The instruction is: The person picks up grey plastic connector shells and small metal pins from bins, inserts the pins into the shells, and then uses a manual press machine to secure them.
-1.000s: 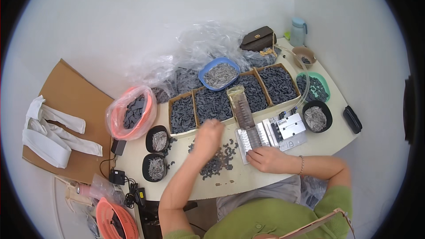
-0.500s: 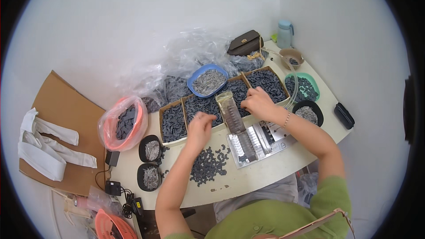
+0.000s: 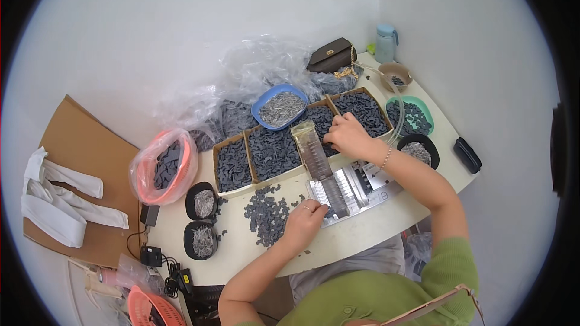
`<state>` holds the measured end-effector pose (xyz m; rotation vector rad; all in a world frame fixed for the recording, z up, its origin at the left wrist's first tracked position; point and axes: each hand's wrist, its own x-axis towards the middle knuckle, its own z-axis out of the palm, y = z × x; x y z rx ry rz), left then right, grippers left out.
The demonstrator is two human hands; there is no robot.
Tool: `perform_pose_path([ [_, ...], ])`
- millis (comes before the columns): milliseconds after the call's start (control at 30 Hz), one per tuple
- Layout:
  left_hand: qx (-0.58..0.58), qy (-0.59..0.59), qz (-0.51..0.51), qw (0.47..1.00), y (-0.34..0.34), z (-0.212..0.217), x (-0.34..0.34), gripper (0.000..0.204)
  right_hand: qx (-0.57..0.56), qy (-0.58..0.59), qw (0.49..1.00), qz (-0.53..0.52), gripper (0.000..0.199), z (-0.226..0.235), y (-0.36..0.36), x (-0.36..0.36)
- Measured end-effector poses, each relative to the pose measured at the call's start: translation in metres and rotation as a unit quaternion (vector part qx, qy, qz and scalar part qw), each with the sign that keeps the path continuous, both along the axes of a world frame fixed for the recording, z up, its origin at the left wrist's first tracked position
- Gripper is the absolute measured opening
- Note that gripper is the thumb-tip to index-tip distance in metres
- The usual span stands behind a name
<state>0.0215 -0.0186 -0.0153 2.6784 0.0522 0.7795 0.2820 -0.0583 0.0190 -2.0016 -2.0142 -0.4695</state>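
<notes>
My left hand (image 3: pixel 304 224), wearing a ring, is pinched at the left edge of the metal fixture (image 3: pixel 358 196); a small dark piece (image 3: pixel 328 211) shows at its fingertips. My right hand (image 3: pixel 349 135) has its fingers bent together over the front of a cardboard tray (image 3: pixel 261 179) with compartments of small dark grey pieces (image 3: pixel 275 156); what they hold, if anything, is hidden. Between my hands a clear ribbed plastic holder (image 3: pixel 315 152) slopes from the tray onto the fixture. Loose dark grey pieces (image 3: pixel 266 217) lie spread on the table left of my left hand.
Behind the tray sits a blue dish (image 3: pixel 258 108) of metal pins. Black bowls (image 3: pixel 192 247) of pins stand left, another (image 3: pixel 436 156) right. A green dish (image 3: pixel 428 108), a brown bowl (image 3: pixel 406 69), a bottle (image 3: pixel 386 45) and a black case (image 3: pixel 467 156) line the right side. A pink basket (image 3: pixel 192 172) stands left.
My left hand has moved from above the tray, toward me and right, to the fixture's left edge. My right hand stays at the tray. The whole view has shifted slightly.
</notes>
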Motion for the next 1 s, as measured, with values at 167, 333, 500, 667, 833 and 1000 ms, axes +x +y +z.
perform_pose_path([
  [167, 0.079, 0.032, 0.001, 0.996, -0.006, 0.000, -0.002, 0.023, -0.041, -0.049, 0.998, -0.020, 0.011, 0.006, 0.005, -0.004],
  [333, 0.087, 0.037, 0.006, 0.995, -0.016, 0.010, -0.012, 0.031, 0.047, 0.103, 0.993, -0.018, 0.005, 0.017, -0.011, -0.006],
  [500, -0.031, 0.034, 0.007, 0.999, 0.000, 0.019, -0.022, 0.027, 0.058, 0.175, 0.982, 0.041, 0.011, 0.012, -0.041, -0.039],
  [667, -0.056, 0.050, 0.097, 0.992, 0.042, 0.000, -0.013, 0.020, 0.042, 0.217, 0.969, 0.108, 0.013, 0.001, -0.056, -0.062],
  [833, -0.031, 0.093, 0.091, 0.991, 0.045, 0.004, -0.001, 0.016, 0.041, 0.121, 0.972, 0.196, 0.015, -0.021, -0.072, -0.095],
  [1000, -0.040, 0.068, 0.092, 0.993, 0.041, 0.010, 0.004, 0.013, 0.065, 0.001, 0.977, 0.204, 0.021, -0.022, -0.086, -0.107],
])
